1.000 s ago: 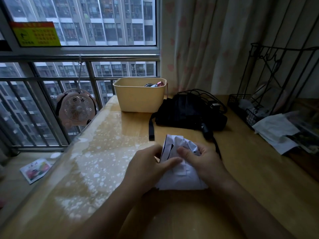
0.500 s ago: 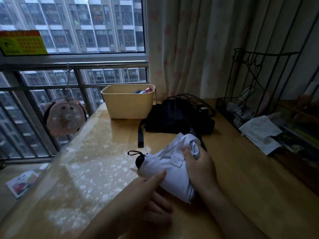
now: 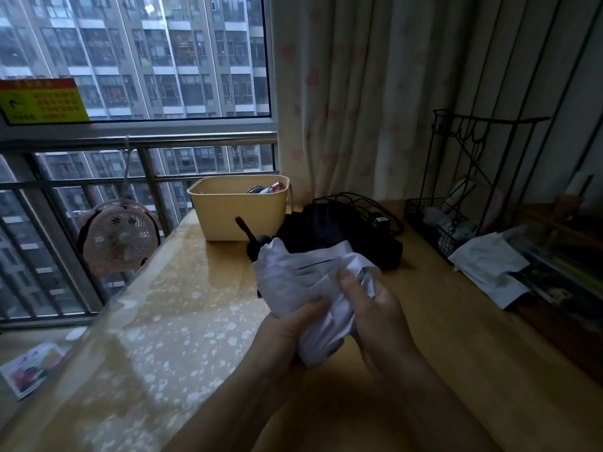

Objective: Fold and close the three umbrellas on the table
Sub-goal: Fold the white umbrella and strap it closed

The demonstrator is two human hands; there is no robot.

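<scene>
White umbrella bunched, raised over table, handle end toward bin. My left hand clamped round lower canopy; right hand fingers curled, pinching folds. Black umbrella behind.

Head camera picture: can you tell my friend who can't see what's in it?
Two hands, the left hand and the right hand, hold a crumpled white umbrella above a wooden table. Behind it lie a black umbrella and a yellow basket, with a pink fan by the window.
</scene>
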